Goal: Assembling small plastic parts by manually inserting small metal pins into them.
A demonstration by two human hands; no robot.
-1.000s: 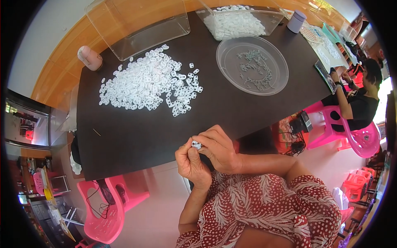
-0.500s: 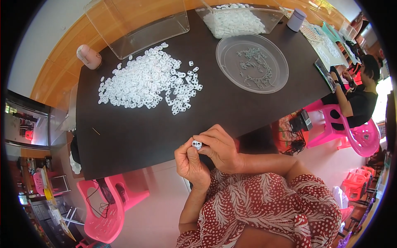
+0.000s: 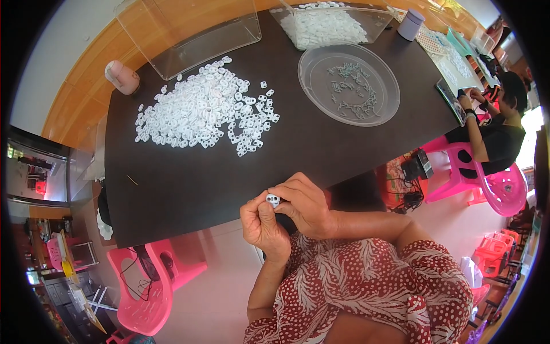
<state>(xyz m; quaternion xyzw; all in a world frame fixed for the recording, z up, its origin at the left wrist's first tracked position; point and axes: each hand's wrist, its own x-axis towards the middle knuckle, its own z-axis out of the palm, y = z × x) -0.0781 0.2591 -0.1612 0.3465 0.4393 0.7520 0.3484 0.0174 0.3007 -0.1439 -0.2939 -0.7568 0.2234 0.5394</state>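
Between both hands, just over the table's front edge, is a small white plastic piece with two dark holes (image 3: 272,200). My left hand (image 3: 264,225) is closed, pinching it between thumb and fingers. From the other side my right hand (image 3: 305,207) pinches the same piece, its fingers bent over the top. Farther back on the dark table (image 3: 189,189) lies a big pile of similar white pieces (image 3: 192,109), some scattered along its right side. A round clear tray (image 3: 309,92) to the right carries many small grey-green screw-like pins (image 3: 349,86).
Behind the pile stands a clear box (image 3: 212,54); another clear bin (image 3: 378,34) holds more white pieces. A pink bottle (image 3: 122,77) is at back left, a lilac jar (image 3: 411,24) at back right. Pink chairs (image 3: 154,304) flank the table. A person (image 3: 497,135) sits at right.
My hands and the white piece stay almost in place. The seated person at right has shifted their arms and hands. The whole view has tilted very slightly.
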